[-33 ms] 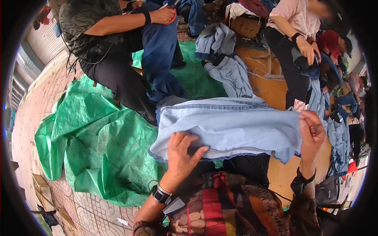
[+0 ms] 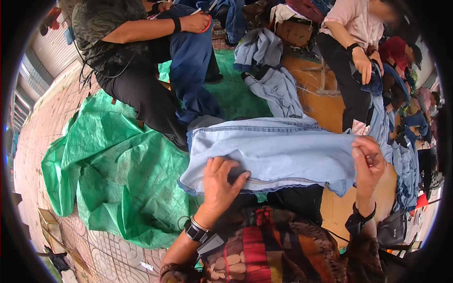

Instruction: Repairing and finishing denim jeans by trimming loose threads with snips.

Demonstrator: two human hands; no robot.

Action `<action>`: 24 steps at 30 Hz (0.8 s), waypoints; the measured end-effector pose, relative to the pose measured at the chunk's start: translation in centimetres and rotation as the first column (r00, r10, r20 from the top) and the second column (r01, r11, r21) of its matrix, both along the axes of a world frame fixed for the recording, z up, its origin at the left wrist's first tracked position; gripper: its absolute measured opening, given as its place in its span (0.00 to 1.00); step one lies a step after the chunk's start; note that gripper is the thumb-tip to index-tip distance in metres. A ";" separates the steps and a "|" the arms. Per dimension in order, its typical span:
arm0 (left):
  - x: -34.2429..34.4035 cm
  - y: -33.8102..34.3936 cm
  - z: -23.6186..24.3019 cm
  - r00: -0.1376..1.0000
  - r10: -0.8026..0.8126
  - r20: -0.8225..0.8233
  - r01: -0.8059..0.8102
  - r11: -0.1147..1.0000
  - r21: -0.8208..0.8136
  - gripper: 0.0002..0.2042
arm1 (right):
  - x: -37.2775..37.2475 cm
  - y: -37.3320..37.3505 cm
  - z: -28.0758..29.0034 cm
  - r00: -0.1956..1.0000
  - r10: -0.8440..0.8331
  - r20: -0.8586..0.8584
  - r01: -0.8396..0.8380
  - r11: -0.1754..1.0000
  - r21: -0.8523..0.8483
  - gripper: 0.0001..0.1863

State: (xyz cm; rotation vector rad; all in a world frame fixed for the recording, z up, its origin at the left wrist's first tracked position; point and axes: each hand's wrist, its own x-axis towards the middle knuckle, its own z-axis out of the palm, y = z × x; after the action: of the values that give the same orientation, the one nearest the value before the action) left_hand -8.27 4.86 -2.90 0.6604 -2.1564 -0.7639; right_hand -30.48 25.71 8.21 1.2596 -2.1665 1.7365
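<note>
A pair of light blue jeans (image 2: 278, 151) lies stretched across my lap, with a darker seam along its far side and a frayed-looking near edge. My left hand (image 2: 219, 184) grips the cloth near its left end, fingers bent over it and the thumb by the near edge. At the right end, my right hand (image 2: 368, 162) is raised with thumb and forefinger pinched together. Whatever that pinch holds, if anything, is too small to make out. The cloth's right end lies right beside those fingers.
A crumpled green tarp (image 2: 122, 184) spreads at the left over paving (image 2: 104, 257). Across from me, one person holds red-handled scissors (image 2: 206, 22) over dark blue jeans (image 2: 191, 66). Another person handles denim (image 2: 370, 82) at the far right. More light blue garments (image 2: 278, 89) lie between them.
My right hand has shifted slightly left and down, and the jeans' right end has drawn in a little. My left hand stays nearly in place. The far right person's hands have moved over the denim.
</note>
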 end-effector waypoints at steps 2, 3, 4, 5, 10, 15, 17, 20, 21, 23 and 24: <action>-1.0 -0.4 -1.2 0.998 0.015 0.056 -0.015 1.000 0.002 0.08 | 1.3 -1.0 -0.3 0.995 0.046 -0.090 -0.043 0.998 0.040 0.10; -1.1 -0.5 -1.4 0.999 0.003 0.034 -0.002 1.000 -0.005 0.07 | 1.7 -1.3 -0.4 0.980 0.096 -0.172 -0.082 0.993 0.084 0.10; -1.1 -0.6 -1.5 1.000 -0.007 0.014 0.007 1.000 -0.012 0.06 | 2.0 -1.5 -0.4 0.980 0.100 -0.174 -0.087 0.993 0.084 0.10; -0.7 -0.5 -1.3 1.000 -0.002 0.012 0.003 1.000 -0.010 0.06 | 2.1 -1.6 -0.5 0.978 0.107 -0.180 -0.088 0.990 0.109 0.10; 5.5 -1.6 -2.7 0.908 0.285 -0.306 -0.024 0.765 0.644 0.05 | 1.6 -1.1 -0.4 0.989 0.100 -0.113 -0.084 0.987 0.136 0.10; 19.5 -5.9 -15.4 0.759 0.600 0.250 -0.647 0.659 0.383 0.05 | 1.3 -1.2 0.0 0.989 0.084 -0.119 -0.067 0.989 0.134 0.10; 25.0 -5.1 -20.6 0.718 0.330 0.613 -0.580 0.770 0.265 0.11 | 1.4 -1.5 0.2 0.987 0.106 -0.118 -0.088 0.985 0.148 0.10; 25.9 -2.6 -25.3 0.744 0.278 0.608 -0.526 0.805 0.275 0.16 | 2.1 -2.5 1.1 0.971 0.172 -0.167 -0.135 0.968 0.213 0.12; 22.1 -2.9 -20.7 0.854 0.192 0.484 -0.488 0.618 0.617 0.22 | 2.3 -2.7 1.2 0.956 0.194 -0.220 -0.133 0.955 0.265 0.13; 17.7 -2.2 -15.3 0.917 0.240 0.319 -0.399 0.528 0.750 0.26 | 2.8 -3.2 1.5 0.933 0.244 -0.265 -0.147 0.929 0.340 0.14; 16.7 -2.0 -14.1 0.937 0.313 0.152 -0.286 0.440 0.851 0.31 | 3.1 -3.5 1.9 0.904 0.302 -0.302 -0.163 0.898 0.408 0.15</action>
State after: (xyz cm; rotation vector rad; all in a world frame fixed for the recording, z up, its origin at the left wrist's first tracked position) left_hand 8.44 2.85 -16.99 1.4910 -1.4001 -1.6610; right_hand -27.36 22.17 10.08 1.8348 -2.2527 1.0510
